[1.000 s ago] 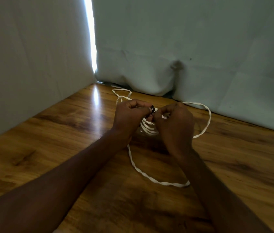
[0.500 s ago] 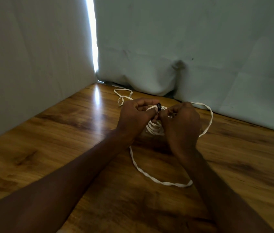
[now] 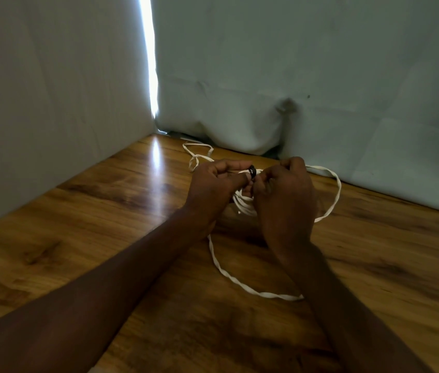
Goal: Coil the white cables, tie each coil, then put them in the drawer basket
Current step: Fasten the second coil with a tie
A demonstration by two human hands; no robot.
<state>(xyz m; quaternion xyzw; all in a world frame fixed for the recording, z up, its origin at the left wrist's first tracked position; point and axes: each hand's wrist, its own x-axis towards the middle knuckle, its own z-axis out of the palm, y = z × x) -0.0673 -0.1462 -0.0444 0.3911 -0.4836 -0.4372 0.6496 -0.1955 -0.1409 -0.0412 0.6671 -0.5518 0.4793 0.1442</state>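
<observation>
Wooden table (image 3: 78, 238); hands (image 3: 250, 189) hide coil (image 3: 244, 204).

From my remote view, both forearms enter bare from the lower edge, with no sleeve on either. The left hand (image 3: 214, 188) and right hand (image 3: 285, 200) are bare. I can make out no markings.

White cable (image 3: 242, 284) (twisted along its length), small black tie (image 3: 252, 172), brown wood-grain table (image 3: 105, 211), pale grey-blue cloth backdrop (image 3: 293, 63).
</observation>
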